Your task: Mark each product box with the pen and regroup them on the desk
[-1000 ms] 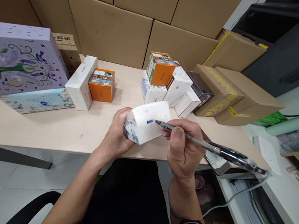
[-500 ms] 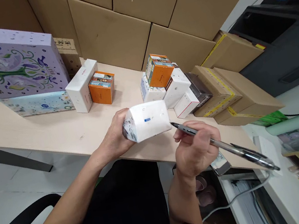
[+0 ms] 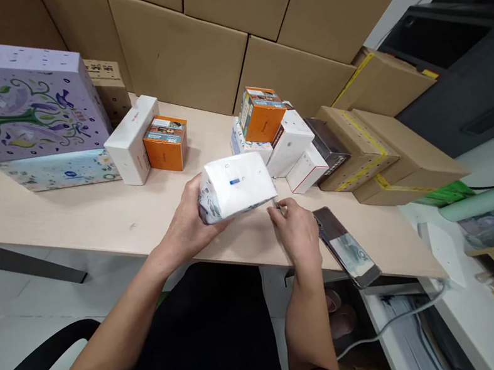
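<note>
the left hand is clasping a white, floral-sided, plastic-wrapped, block-shaped pack from the left; just off its near-right corner, the right hand is curling (how tightly, or onto what, i cannot tell).

Far left on the pale wooden bench, a big lilac cardboard box stands on a light-blue oblong carton; right of them, a long white cardboard box, an orange cubic carton just beside it. Across the gap, a second orange carton sits atop a white flowered pack, with yellow-taped brown cardboard boxes farther right. Large brown cartons stand behind it all. Up front, a white wrapped pack in the left hand, a dark flat phone right of the right hand.
</note>
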Demonstrator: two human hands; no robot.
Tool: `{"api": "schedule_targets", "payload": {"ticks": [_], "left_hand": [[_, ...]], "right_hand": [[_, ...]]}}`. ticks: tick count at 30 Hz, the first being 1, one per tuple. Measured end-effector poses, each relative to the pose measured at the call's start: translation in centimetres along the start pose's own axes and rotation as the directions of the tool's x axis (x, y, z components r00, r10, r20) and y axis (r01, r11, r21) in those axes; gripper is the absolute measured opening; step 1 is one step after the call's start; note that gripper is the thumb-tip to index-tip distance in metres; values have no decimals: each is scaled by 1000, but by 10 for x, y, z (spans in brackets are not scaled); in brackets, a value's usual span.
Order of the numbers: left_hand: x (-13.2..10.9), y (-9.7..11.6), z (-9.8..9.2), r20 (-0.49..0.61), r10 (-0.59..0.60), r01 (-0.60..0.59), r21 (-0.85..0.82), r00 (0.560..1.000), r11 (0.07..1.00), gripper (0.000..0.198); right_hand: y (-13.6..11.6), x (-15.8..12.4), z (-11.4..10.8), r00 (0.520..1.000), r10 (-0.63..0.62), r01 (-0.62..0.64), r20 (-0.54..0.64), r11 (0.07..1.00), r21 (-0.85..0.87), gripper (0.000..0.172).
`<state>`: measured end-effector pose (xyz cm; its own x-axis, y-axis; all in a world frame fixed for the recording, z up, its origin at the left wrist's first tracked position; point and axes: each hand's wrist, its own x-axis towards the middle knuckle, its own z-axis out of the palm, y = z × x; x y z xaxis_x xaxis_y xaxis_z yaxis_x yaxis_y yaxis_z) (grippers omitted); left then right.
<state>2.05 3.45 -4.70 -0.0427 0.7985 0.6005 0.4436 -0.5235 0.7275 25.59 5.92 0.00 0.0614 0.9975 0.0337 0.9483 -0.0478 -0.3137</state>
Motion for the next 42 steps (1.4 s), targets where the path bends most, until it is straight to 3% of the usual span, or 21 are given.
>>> {"api": "schedule_targets", "payload": {"ticks": [4, 8, 10, 12, 15, 19, 24, 27, 29, 31, 33, 35, 36, 39, 42], "left_hand": [[0, 1, -1, 0, 1, -1, 26, 1000, 1000, 97], [0, 1, -2, 11, -22, 21, 29, 1000, 999, 96], [0, 2, -2, 16, -17, 17, 27, 1000, 1000, 96], [0, 1, -2, 16, -13, 13, 28, 1000, 1000, 96], [0, 1, -2, 16, -19, 19, 33, 1000, 999, 97], [1, 1, -2, 32, -37, 35, 45, 999, 998, 98], [1, 0, -2, 24, -31, 29, 44, 999, 999, 98], [2, 1, -3, 23, -34, 33, 42, 999, 999, 98], [2, 2, -3, 25, -42, 41, 35, 999, 999, 97], [3, 4, -4, 30, -47, 46, 24, 998, 999, 97], [3, 6, -4, 41, -46, 45, 20, 998, 999, 96], [4, 8, -4, 50, -44, 43, 25, 998, 999, 96], [4, 8, -4, 51, -41, 40, 25, 998, 999, 95], [4, 8, -4, 46, -7, 7, -4, 999, 1000, 93], [4, 10, -4, 54, 27, -26, -28, 998, 999, 89]], "right_hand": [[9, -2, 2, 988, -44, 50, -150, 998, 40, 47], [55, -22, -11, 945, -39, 70, -326, 994, 84, 66], [83, -33, -21, 953, 32, -29, -302, 999, 12, 79], [109, -41, -31, 968, 143, -147, -205, 989, -4, 91], [134, -45, -37, 989, 141, -139, -38, 989, 41, 88], [139, -43, -36, 997, 45, -41, -64, 997, 68, 76], [128, -46, -30, 976, 90, -76, -199, 994, 79, 91], [121, -54, -29, 942, 179, -94, -285, 953, 288, 90], [112, -61, -30, 902, 284, -57, -325, 825, 563, 84], [98, -68, -33, 887, 350, 61, -301, 558, 828, 76], [80, -76, -34, 916, 329, 161, -228, 219, 962, 66], [60, -84, -33, 968, 224, 129, -112, -62, 990, 58], [51, -87, -31, 987, 152, 72, -49, -151, 986, 58], [27, -95, -18, 982, -159, -133, 99, -221, 966, 70], [4, -100, -6, 870, -471, -273, 147, -210, 939, 87]]}}
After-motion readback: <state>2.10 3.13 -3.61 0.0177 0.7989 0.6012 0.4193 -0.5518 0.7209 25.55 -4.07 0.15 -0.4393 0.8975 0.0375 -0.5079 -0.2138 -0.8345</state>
